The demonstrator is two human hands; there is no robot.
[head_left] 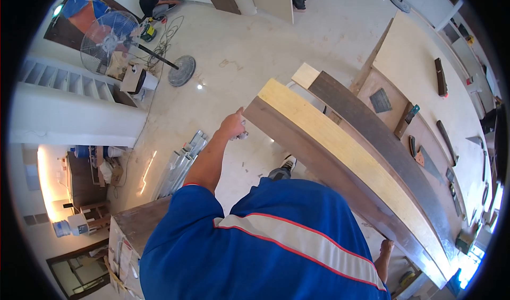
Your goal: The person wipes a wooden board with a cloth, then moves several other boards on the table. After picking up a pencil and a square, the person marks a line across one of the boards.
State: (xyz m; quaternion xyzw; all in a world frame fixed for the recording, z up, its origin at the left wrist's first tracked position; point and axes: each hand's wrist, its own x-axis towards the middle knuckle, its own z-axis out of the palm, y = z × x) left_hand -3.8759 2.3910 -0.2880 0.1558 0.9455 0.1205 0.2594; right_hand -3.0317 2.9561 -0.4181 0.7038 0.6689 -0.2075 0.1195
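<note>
A long wooden board (340,146), pale yellow on its upper face and brown along its side, crosses in front of my body from upper left to lower right. My left hand (232,126) is closed at the board's near-left end, its fingers at the corner and lower edge. Something greyish shows by those fingers, too small to make out. Down at the right, my right hand (387,247) grips the lower edge of the same board, its fingers partly hidden. Just beyond lies a dark brown board (366,114) on the workbench.
The workbench (409,50) carries a hand plane (406,120), a handsaw (429,164), a dark wooden block (441,77) and other tools. A standing fan (111,42) is at upper left, near a crouching person (154,1). Metal profiles (183,159) lie on the floor left of me.
</note>
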